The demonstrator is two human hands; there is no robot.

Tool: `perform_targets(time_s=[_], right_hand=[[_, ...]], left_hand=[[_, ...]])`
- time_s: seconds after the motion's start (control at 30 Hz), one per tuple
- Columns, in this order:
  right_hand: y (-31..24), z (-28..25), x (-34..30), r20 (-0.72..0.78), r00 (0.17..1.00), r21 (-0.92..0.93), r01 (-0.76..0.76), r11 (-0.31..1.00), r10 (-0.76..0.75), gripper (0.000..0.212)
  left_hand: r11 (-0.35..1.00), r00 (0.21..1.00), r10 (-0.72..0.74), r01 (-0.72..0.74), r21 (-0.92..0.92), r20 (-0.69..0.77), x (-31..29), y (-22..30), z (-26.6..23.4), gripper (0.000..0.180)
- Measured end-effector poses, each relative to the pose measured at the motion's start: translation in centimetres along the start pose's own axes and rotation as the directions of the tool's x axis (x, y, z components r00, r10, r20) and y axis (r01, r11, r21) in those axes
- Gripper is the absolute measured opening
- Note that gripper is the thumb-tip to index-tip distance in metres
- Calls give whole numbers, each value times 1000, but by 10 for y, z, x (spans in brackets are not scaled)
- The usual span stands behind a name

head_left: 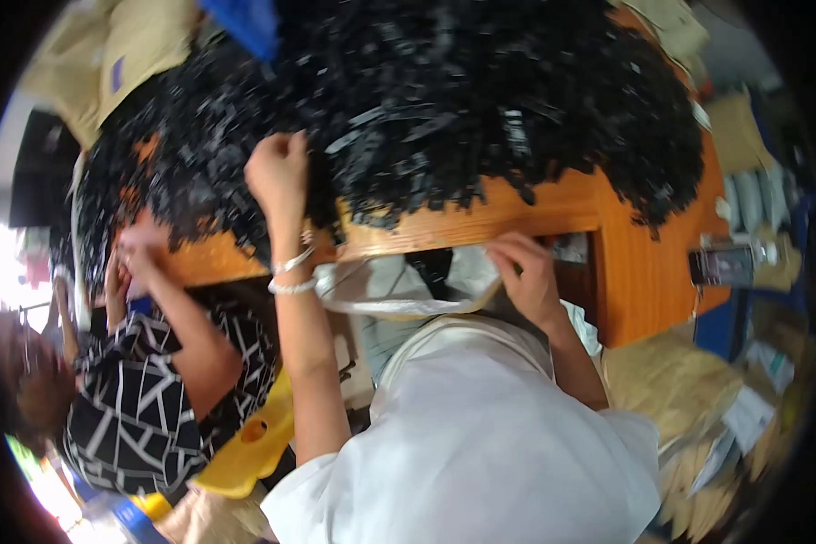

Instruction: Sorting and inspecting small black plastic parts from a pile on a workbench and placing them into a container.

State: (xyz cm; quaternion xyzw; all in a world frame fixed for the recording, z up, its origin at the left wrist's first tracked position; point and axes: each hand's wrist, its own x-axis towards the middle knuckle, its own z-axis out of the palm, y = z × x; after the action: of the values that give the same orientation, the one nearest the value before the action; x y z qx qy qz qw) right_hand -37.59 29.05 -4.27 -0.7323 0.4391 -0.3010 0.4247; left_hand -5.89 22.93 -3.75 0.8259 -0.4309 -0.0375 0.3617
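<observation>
Left arm: we see it rise from the lower edge almost straight up, the elbow low and the forearm reaching over the table [648,272], with two pale bracelets [292,276] at the wrist.
Left hand: our left hand [278,172] hangs at the near side of the heap, back of the wrist toward us, the fingers curled in and close together; we cannot tell whether they pinch a strip.
Right arm: we have it bent, the forearm slanting up and to the left from beside the white shirt [517,426].
Right hand: our right hand [529,276] sits at the right end of the bag's mouth, fingers bent leftward, the thumb below them with a small gap; we cannot tell whether the tips grip the rim.
Black strips: the heap of black strips [444,91] covers most of the tabletop, its long axis running left to right; single strips point every way, several near the middle lying nearly level.
Bag: the pale-lined bag [417,309] lies between our body and the table edge, its mouth facing up, widest from left to right; something dark shows inside.
Neighbour: at our left, a co-worker's hand [140,260] is near the table edge, its fingers blurred.
</observation>
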Motion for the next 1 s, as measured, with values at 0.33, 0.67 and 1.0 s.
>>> perform_targets(time_s=[0.33,0.67,1.0], right_hand=[[71,-99,39,-616,748,-554,-187,811,-248,11],[77,-112,69,-525,851,-734,-454,504,2,25],[72,-107,72,-510,860,-757,-463,460,27,25]], left_hand=[[747,997,-23,65,-662,72,-53,32,-17,11],[747,928,152,118,-654,341,-116,73,-12,41],[383,674,278,576,-722,684,-126,73,-5,37]])
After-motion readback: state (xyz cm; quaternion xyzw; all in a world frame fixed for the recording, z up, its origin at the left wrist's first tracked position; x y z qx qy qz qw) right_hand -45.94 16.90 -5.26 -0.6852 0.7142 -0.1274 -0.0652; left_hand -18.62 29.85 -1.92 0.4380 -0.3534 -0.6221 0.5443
